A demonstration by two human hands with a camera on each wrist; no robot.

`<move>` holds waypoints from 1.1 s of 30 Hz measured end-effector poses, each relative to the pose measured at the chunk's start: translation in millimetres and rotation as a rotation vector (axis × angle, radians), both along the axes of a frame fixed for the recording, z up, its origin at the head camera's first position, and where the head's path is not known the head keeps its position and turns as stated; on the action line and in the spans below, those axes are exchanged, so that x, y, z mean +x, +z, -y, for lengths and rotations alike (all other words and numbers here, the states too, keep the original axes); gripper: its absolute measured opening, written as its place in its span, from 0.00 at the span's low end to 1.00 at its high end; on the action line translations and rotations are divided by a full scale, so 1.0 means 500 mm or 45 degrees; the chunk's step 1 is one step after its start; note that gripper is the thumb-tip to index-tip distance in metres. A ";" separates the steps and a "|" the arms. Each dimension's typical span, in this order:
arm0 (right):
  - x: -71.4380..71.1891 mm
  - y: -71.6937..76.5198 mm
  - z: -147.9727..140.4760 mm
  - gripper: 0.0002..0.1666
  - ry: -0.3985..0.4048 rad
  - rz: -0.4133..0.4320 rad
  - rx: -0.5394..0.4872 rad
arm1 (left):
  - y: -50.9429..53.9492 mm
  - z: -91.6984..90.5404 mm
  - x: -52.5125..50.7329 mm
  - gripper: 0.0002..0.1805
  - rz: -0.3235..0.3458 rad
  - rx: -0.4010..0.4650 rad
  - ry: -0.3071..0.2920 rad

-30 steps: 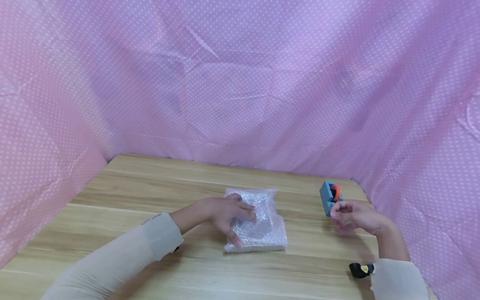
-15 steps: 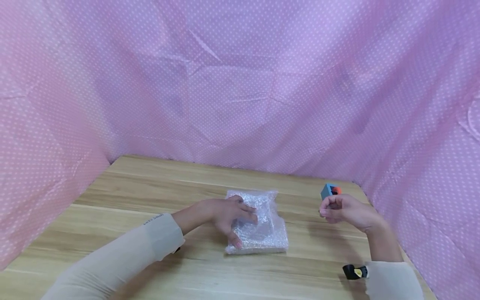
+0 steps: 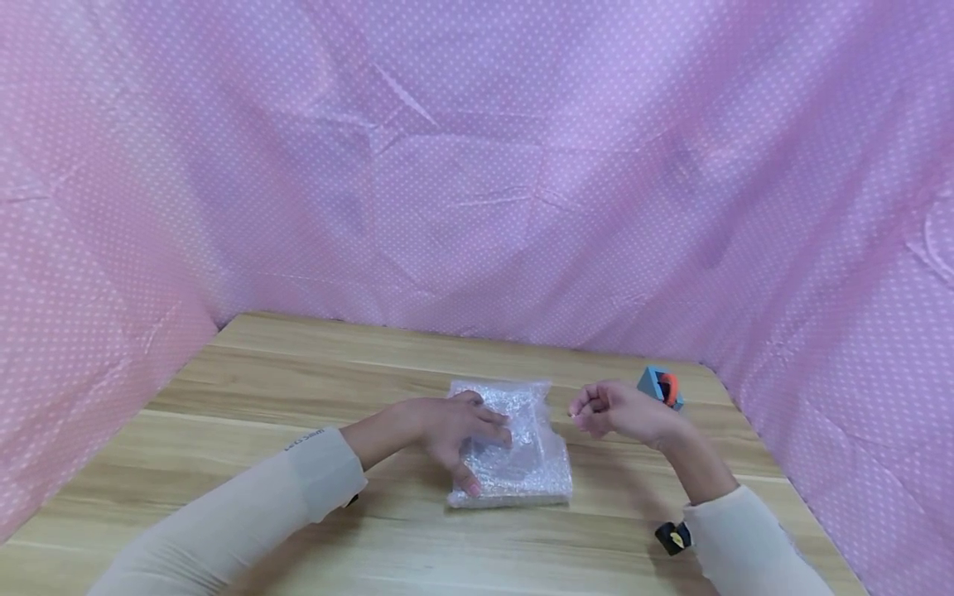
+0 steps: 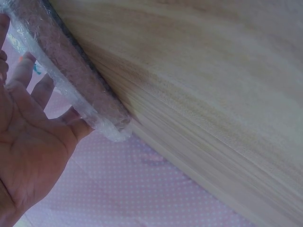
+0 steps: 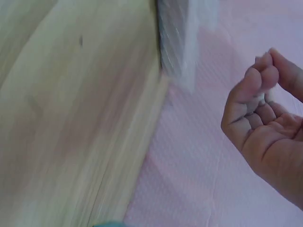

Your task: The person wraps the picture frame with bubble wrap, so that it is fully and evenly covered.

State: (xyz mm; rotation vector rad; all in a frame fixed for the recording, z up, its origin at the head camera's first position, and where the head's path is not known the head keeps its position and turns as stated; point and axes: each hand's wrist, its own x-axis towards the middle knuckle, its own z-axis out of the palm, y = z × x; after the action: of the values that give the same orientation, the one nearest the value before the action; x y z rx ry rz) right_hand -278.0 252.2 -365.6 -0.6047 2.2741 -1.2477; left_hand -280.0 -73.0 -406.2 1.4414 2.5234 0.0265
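Observation:
A flat package in bubble wrap (image 3: 525, 476) lies on the wooden table; its wrapped edge (image 4: 71, 61) shows in the left wrist view. My left hand (image 3: 464, 430) rests on the package's left side, fingers spread. Just right of the package, apart from it, my right hand (image 3: 622, 411) is raised over the table with thumb and index fingertips pinched together. A small pale bit at those tips looks like a piece of clear tape, though it is hard to make out. Behind that hand stands a blue tape dispenser (image 3: 652, 382) with an orange roll core (image 3: 671, 389).
The wooden table (image 3: 313, 364) reaches back to a pink dotted curtain (image 3: 462, 207) that encloses it on the back and both sides. A small black device (image 3: 673, 538) sits at my right wrist, below the sleeve's cuff.
My right hand has moved left from the tape dispenser toward the package, its fingertips staying pinched. The dispenser is less covered now. My left hand and the package have stayed put.

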 end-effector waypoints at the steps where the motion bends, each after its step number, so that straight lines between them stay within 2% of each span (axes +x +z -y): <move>1: -0.001 -0.003 0.011 0.17 0.015 -0.005 0.009 | 0.000 0.000 0.000 0.48 -0.003 -0.001 0.000; 5: -0.008 -0.020 0.047 0.20 0.055 -0.079 0.066 | -0.003 0.000 0.000 0.48 -0.009 0.001 -0.010; 8: -0.012 -0.027 0.068 0.16 0.061 -0.116 0.101 | -0.003 0.000 0.000 0.48 -0.006 0.003 -0.007; 10: -0.012 -0.027 0.079 0.18 0.059 -0.098 0.100 | -0.003 0.000 0.001 0.48 -0.003 0.001 -0.001; 16: -0.022 -0.020 0.097 0.21 0.069 0.006 -0.013 | -0.004 0.001 0.002 0.49 0.012 0.013 0.013; 21: -0.035 -0.024 0.107 0.21 0.074 0.022 -0.046 | -0.007 0.000 -0.001 0.48 -0.014 0.010 -0.012; 27: -0.046 -0.036 0.121 0.21 0.143 -0.069 -0.074 | -0.005 -0.002 -0.002 0.48 -0.019 0.016 -0.027; 33: -0.048 -0.042 0.141 0.20 0.101 -0.112 -0.141 | -0.006 -0.002 -0.002 0.49 -0.016 0.022 -0.015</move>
State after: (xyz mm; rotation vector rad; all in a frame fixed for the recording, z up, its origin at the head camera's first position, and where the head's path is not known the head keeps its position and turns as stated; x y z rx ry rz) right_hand -302.2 181.5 -386.4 -0.7964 2.2390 -1.3392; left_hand -281.2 -72.2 -409.0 1.4671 2.5313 0.0373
